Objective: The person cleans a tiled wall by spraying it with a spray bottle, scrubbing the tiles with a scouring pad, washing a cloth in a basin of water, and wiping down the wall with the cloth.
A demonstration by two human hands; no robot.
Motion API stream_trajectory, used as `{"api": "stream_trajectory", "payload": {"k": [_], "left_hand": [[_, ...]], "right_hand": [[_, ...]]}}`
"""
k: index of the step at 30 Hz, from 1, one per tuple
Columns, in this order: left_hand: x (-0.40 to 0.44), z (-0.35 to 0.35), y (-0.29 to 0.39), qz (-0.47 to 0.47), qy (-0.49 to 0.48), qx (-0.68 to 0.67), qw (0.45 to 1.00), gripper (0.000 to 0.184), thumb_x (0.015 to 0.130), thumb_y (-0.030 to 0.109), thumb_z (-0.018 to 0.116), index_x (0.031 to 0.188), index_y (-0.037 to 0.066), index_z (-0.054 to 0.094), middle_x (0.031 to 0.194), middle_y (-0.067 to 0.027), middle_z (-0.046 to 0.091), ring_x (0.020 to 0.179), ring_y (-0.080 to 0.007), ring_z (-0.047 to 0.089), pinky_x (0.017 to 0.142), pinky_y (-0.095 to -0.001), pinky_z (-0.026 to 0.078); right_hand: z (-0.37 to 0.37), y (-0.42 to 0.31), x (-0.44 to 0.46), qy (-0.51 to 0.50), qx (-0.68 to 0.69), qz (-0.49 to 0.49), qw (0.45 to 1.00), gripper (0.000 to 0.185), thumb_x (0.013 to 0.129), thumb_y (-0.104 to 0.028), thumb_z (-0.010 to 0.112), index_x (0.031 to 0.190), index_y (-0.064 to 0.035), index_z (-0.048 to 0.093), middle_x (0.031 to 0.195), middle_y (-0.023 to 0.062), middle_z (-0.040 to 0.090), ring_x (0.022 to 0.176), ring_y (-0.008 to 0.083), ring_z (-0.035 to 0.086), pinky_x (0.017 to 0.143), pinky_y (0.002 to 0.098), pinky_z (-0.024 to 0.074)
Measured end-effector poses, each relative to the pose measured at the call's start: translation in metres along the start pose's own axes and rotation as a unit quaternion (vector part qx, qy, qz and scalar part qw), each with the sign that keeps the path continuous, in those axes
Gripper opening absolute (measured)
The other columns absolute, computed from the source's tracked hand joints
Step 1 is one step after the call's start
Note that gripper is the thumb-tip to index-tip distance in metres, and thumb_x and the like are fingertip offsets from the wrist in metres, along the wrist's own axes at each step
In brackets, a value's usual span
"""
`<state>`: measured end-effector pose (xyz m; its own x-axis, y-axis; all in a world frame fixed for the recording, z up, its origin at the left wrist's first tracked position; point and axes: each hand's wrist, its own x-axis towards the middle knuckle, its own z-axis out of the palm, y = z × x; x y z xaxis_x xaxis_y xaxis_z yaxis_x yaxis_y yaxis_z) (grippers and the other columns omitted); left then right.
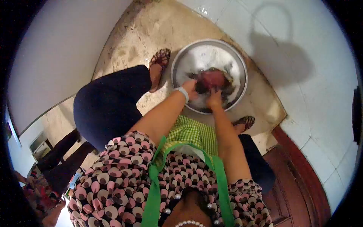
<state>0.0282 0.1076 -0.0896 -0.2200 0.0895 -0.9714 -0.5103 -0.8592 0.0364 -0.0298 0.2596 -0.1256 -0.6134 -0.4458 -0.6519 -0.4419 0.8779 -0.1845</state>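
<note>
In the head view a wide round metal basin (204,46) stands on the floor. Inside it lies a reddish lump (212,80) with dark, feather-like or hairy matter around it; its exact kind is not clear. My left hand (191,89), with a pale band at the wrist, grips the dark left edge of the lump. On its near side my right hand (214,98) has its fingers closed against it. Some fingertips are hidden in the dark matter. Small dark bits cling to the basin's inner wall.
Sandals on my feet flank the basin on the stained floor (151,30). A pale tiled wall (317,75) rises at the right, with a brown door (276,185) below it. A white panel (64,49) is at the left. Another person (45,181) is at the lower left.
</note>
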Motion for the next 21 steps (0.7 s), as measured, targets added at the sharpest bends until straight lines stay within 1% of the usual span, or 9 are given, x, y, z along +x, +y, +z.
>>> {"api": "stream_trajectory", "payload": {"k": [4,6,9,11,13,14,15,19,21], "left_hand": [[-0.013,0.008,-0.002,0.02,-0.07,-0.034,0.997,0.049,0.089,0.04,0.046,0.128,0.01,0.043,0.125,-0.0141,0.049,0.113,-0.0312,0.048,0.094,-0.048,0.04],[0.038,-0.008,-0.01,-0.005,-0.045,-0.041,0.998,0.048,0.089,0.044,0.045,0.123,0.01,0.049,0.118,-0.015,0.055,0.107,-0.0301,0.054,0.092,-0.049,0.041],[0.0,0.001,0.005,-0.028,-0.089,-0.053,0.994,0.05,0.088,0.046,0.045,0.118,0.007,0.053,0.112,-0.015,0.059,0.101,-0.0299,0.057,0.09,-0.047,0.044],[-0.045,0.014,0.015,-0.034,-0.082,-0.041,0.995,0.051,0.088,0.047,0.045,0.115,0.005,0.055,0.108,-0.015,0.061,0.097,-0.0299,0.06,0.089,-0.0457,0.045],[-0.009,0.009,0.007,-0.037,-0.257,-0.135,0.956,0.054,0.088,0.047,0.046,0.115,0.001,0.054,0.109,-0.0161,0.061,0.098,-0.0305,0.06,0.09,-0.0452,0.045],[-0.027,0.015,0.011,0.017,-0.218,-0.074,0.973,0.053,0.088,0.044,0.048,0.113,-0.002,0.055,0.11,-0.0162,0.061,0.098,-0.0301,0.06,0.09,-0.0449,0.045],[-0.024,0.018,0.008,0.046,-0.345,-0.115,0.93,0.046,0.088,0.039,0.048,0.109,-0.001,0.057,0.108,-0.0157,0.062,0.096,-0.0291,0.061,0.089,-0.0447,0.046],[-0.048,0.05,0.007,0.113,-0.229,-0.146,0.956,0.034,0.091,0.032,0.042,0.106,0.005,0.058,0.105,-0.0126,0.062,0.091,-0.0275,0.061,0.084,-0.0434,0.049],[-0.037,0.068,0.003,0.134,-0.157,-0.213,0.955,0.034,0.094,0.032,0.039,0.103,0.005,0.058,0.098,-0.0114,0.063,0.083,-0.0246,0.061,0.076,-0.0397,0.05]], "right_hand": [[-0.014,-0.01,0.009,-0.109,0.323,-0.017,0.94,0.031,0.074,-0.012,0.056,0.103,-0.0028,0.061,0.096,0.0159,0.063,0.089,0.0283,0.06,0.08,0.0349,0.0471],[-0.023,-0.011,0.009,-0.147,0.542,0.032,0.827,0.03,0.076,-0.011,0.054,0.103,-0.0003,0.059,0.093,0.0092,0.063,0.087,0.0208,0.06,0.077,0.0311,0.0464],[-0.088,-0.017,-0.038,-0.165,0.588,-0.008,0.792,0.029,0.078,-0.013,0.055,0.104,0.0003,0.059,0.091,0.0059,0.061,0.089,0.0158,0.058,0.076,0.0286,0.0458],[-0.12,-0.022,-0.067,-0.147,0.554,-0.062,0.817,0.029,0.078,-0.016,0.058,0.104,-0.001,0.06,0.094,0.0054,0.061,0.09,0.0154,0.056,0.079,0.0294,0.044],[-0.15,-0.03,-0.086,-0.132,0.521,-0.116,0.835,0.029,0.079,-0.018,0.062,0.103,-0.0022,0.061,0.097,0.0049,0.061,0.092,0.015,0.055,0.083,0.0301,0.0422],[-0.163,-0.034,-0.094,-0.084,0.483,-0.117,0.864,0.028,0.079,-0.018,0.061,0.103,-0.0024,0.061,0.099,0.0049,0.06,0.092,0.0155,0.054,0.084,0.0305,0.0418],[-0.171,-0.036,-0.098,-0.036,0.444,-0.12,0.887,0.027,0.079,-0.018,0.061,0.102,-0.0026,0.061,0.102,0.005,0.059,0.093,0.016,0.054,0.085,0.031,0.0414],[-0.127,-0.013,-0.055,0.03,0.415,-0.182,0.891,0.039,0.082,-0.017,0.06,0.118,-0.0041,0.051,0.112,0.0092,0.054,0.102,0.0181,0.053,0.085,0.0304,0.0453],[-0.125,-0.034,-0.056,0.02,0.573,-0.086,0.815,0.039,0.085,-0.017,0.059,0.12,-0.0047,0.047,0.113,0.0093,0.052,0.102,0.02,0.053,0.086,0.0324,0.0454]]}}
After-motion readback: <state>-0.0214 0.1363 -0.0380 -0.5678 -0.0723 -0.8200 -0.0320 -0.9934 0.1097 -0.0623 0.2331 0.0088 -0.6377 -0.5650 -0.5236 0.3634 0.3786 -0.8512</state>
